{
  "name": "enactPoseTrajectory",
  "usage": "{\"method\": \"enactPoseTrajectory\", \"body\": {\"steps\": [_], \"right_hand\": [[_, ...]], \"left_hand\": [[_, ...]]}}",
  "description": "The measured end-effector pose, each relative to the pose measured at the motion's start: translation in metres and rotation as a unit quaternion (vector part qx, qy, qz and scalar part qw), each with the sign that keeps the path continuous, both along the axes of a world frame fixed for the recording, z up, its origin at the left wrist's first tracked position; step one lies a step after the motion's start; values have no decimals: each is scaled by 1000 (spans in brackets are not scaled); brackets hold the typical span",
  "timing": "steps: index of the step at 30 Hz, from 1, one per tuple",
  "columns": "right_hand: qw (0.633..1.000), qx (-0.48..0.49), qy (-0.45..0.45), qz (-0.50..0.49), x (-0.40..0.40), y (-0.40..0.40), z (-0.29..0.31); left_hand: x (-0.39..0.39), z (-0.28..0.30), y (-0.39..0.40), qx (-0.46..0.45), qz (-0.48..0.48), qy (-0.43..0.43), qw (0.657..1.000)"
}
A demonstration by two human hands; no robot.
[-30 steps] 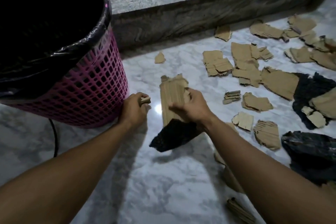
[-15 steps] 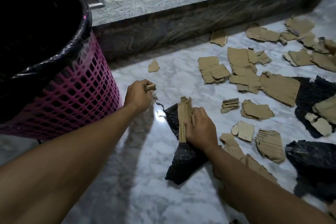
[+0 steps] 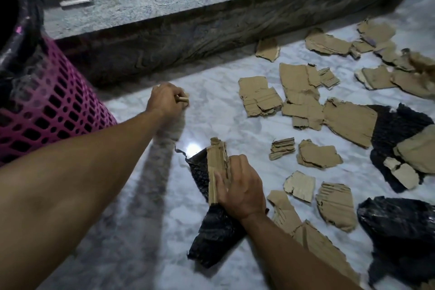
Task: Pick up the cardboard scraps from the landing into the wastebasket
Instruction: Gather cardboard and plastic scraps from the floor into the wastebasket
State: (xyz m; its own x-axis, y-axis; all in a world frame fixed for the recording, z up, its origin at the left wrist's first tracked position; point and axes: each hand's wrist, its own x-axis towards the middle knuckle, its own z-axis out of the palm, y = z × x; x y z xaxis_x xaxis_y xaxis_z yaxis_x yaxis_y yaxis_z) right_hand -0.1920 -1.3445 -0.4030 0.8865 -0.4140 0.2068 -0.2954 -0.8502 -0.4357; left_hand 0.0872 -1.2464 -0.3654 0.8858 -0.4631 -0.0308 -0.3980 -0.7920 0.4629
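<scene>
My right hand (image 3: pixel 242 186) grips a long folded cardboard scrap (image 3: pixel 217 167), brown on one face and black on the other, its black end trailing on the marble floor. My left hand (image 3: pixel 166 99) holds small brown scraps (image 3: pixel 184 99) in its curled fingers, low over the floor near the step. The pink mesh wastebasket (image 3: pixel 47 110) with a black liner stands at the far left, a little left of my left hand. Several brown cardboard scraps (image 3: pixel 259 99) lie scattered over the floor to the right.
A grey stone step (image 3: pixel 188 0) runs across the back, with a metal post foot (image 3: pixel 75 2) on it. Black-faced pieces (image 3: pixel 397 223) lie at the right edge. Bare marble floor (image 3: pixel 141 231) spreads between my arms.
My left hand moved away from the basket toward the step and the small scrap that lay there is no longer visible. My right hand kept the long scrap, now folded narrower. The view shifted right.
</scene>
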Motion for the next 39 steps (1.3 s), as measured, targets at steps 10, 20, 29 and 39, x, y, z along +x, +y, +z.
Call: {"method": "enactPoseTrajectory", "body": {"steps": [10,20,29,39], "right_hand": [[999,-28,-28,-36,7,-2,-4],[963,140,97,-210,16,12,44],[866,329,-95,-365,38,15,194],[842,333,-311,-289,136,112,392]], "left_hand": [[-49,18,22,9,26,35,999],[-169,49,92,-95,43,120,987],[-183,174,95,-216,1,95,972],[-137,338,194,-299,72,-90,947]]}}
